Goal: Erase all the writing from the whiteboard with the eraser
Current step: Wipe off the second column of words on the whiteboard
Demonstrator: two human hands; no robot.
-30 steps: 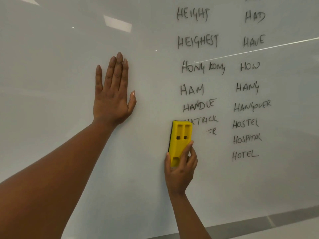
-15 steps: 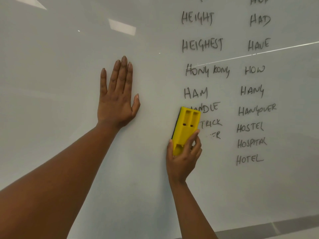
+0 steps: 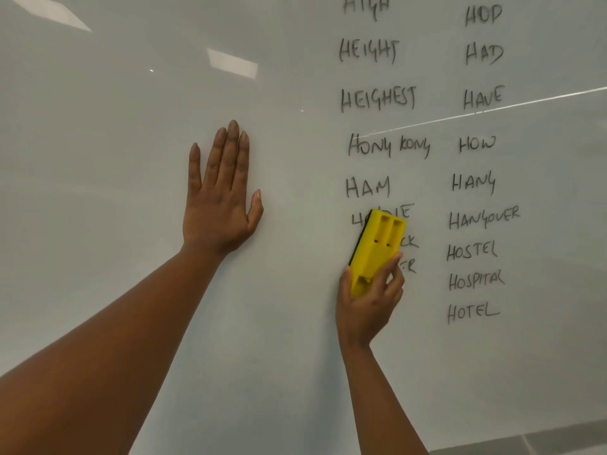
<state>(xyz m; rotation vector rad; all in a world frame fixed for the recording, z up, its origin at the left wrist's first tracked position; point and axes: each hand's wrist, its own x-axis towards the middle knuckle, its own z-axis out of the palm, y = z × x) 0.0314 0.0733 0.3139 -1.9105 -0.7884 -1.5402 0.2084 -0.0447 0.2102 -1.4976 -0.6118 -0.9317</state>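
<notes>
The whiteboard [image 3: 115,142] fills the view. Two columns of black handwritten words [image 3: 476,218] run down its right half. My right hand [image 3: 368,307] grips the lower end of a yellow eraser [image 3: 377,247] with a dark pad, pressed flat on the left column. The eraser covers the middle of HANDLE and the starts of the two words below it. HAM sits just above the eraser, untouched. My left hand [image 3: 220,198] lies flat on the bare board to the left, fingers together and pointing up.
The board's lower edge and a grey strip [image 3: 542,441] show at the bottom right. Ceiling lights [image 3: 231,64] reflect in the glossy surface at the upper left. A thin bright reflection line [image 3: 492,110] crosses the right column.
My right hand has slid the eraser up and to the right across the left column, wiping more of HANDLE and HATRICK. My left hand stays flat on the board.
</notes>
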